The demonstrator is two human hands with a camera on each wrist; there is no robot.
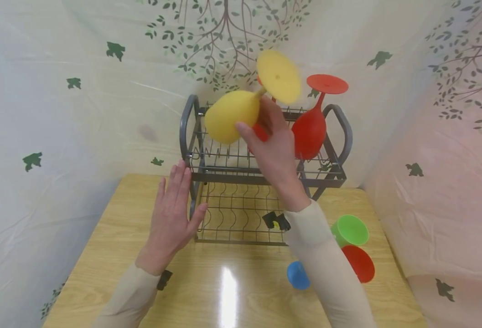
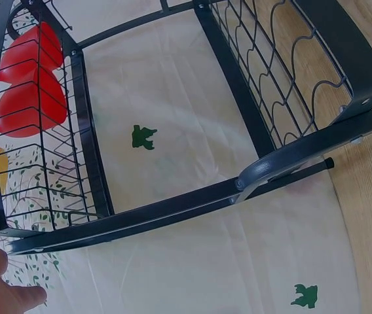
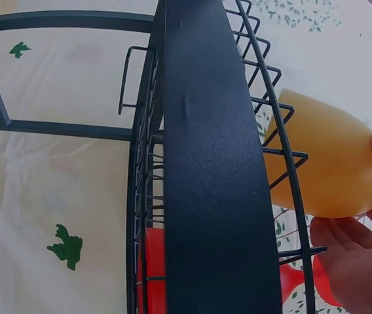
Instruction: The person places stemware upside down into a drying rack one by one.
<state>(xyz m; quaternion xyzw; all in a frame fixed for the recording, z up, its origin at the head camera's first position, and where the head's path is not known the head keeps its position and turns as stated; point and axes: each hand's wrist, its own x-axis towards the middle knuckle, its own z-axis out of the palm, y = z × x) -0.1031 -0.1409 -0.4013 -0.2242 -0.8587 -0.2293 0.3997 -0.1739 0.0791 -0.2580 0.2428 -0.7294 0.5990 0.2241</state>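
My right hand (image 1: 275, 148) grips a yellow plastic wine glass (image 1: 233, 116) by its bowl near the stem, tilted with its foot up to the right. It hangs over the left part of the upper tier of a dark metal dish rack (image 1: 241, 175). In the right wrist view the yellow bowl (image 3: 330, 157) is just past the rack's wire edge, with thumb and fingers around it. My left hand (image 1: 171, 214) rests flat with straight fingers against the rack's left front post. A red wine glass (image 1: 309, 134) stands upside down on the upper tier; another is partly hidden behind my right hand.
On the wooden table (image 1: 113, 255) right of the rack are a green cup (image 1: 350, 230), a red cup (image 1: 360, 264) and a small blue cup (image 1: 298, 275), partly covered by my right sleeve. The rack's lower tier (image 1: 236, 214) has wavy wire dividers. A leaf-patterned curtain (image 1: 142, 91) hangs behind.
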